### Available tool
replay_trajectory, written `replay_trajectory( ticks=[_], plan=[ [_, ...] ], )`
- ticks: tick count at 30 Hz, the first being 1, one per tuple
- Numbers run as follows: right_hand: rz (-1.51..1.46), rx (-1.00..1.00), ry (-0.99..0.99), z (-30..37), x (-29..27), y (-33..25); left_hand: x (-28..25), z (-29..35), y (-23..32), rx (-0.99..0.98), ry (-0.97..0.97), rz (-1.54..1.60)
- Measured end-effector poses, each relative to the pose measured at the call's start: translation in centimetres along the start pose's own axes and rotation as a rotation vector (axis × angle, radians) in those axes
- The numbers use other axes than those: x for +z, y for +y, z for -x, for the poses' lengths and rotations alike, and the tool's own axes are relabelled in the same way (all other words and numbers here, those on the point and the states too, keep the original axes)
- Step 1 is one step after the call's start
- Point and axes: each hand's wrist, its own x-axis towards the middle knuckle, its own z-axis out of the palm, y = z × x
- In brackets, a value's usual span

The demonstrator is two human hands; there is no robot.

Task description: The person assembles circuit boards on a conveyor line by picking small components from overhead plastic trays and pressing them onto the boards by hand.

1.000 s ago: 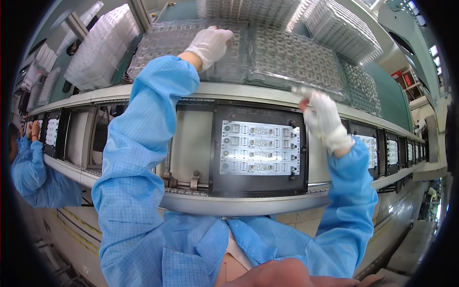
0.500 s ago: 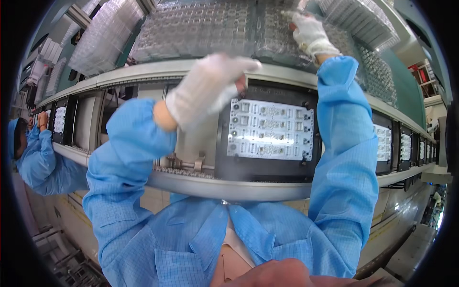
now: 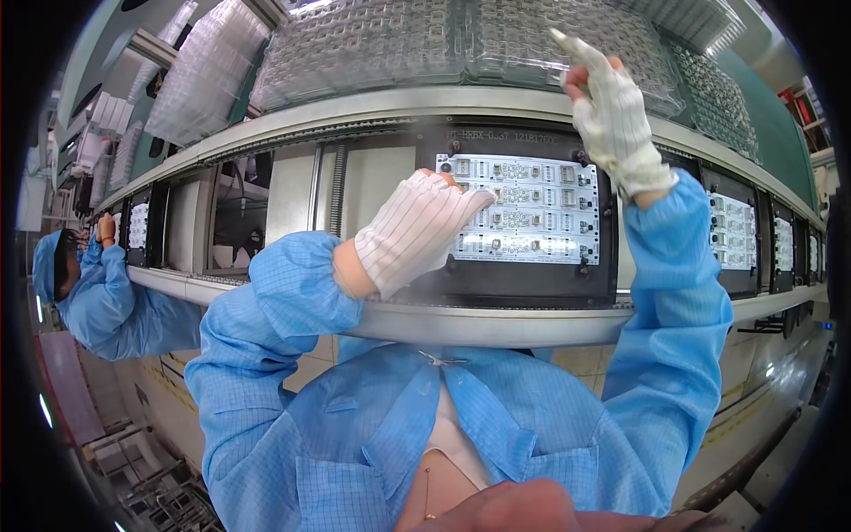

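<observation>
A white circuit board point(image 3: 532, 219) with rows of small parts lies on a black carrier plate point(image 3: 523, 288) on the conveyor in front of me. My left hand point(image 3: 412, 232), in a white striped glove with some bare fingertips, rests over the board's left edge. Its fingers are bent in, and one covered fingertip touches the board; whatever they hold is hidden. Beyond the board's far right corner, my right hand point(image 3: 612, 120), gloved alike, is raised near a clear tray of small parts point(image 3: 554, 53). One covered finger points out, apart from the others, and I see nothing held.
Another clear parts tray point(image 3: 363, 53) sits on the far side, beside a tall stack of clear trays point(image 3: 202, 75). A metal rail point(image 3: 496, 326) runs along the near side. More boards on carriers point(image 3: 734, 230) stand to the right. A co-worker in blue point(image 3: 115, 297) works at the left.
My left hand has come down and right onto the board. My right hand has drawn back from the parts tray toward me. The view has shifted slightly.
</observation>
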Motion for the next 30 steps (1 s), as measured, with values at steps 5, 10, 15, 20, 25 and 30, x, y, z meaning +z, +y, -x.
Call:
replay_trajectory(
  ticks=[5,10,15,20,25,30],
  plan=[
    [-0.203,0.304,0.112,5.4,0.8,-0.4,-0.9,0.0,0.0,-0.007,-0.139,-0.184],
    [-0.29,0.688,0.327,8.0,3.7,0.1,-1.1,1.7,-2.1,-0.048,-0.102,0.103],
    [-0.404,0.679,0.34,7.1,6.2,-3.7,-1.8,5.3,-4.6,-0.097,-0.024,0.204],
    [-0.471,0.614,0.293,6.2,6.6,-5.2,-3.8,6.5,-4.5,-0.226,-0.064,0.245],
    [-0.524,0.629,0.234,5.9,5.6,-6.3,-4.6,6.4,-2.8,-0.235,-0.073,0.13],
    [-0.49,0.599,0.248,7.3,5.6,-5.0,-4.0,7.1,-2.7,-0.176,0.021,0.155]
  ],
)
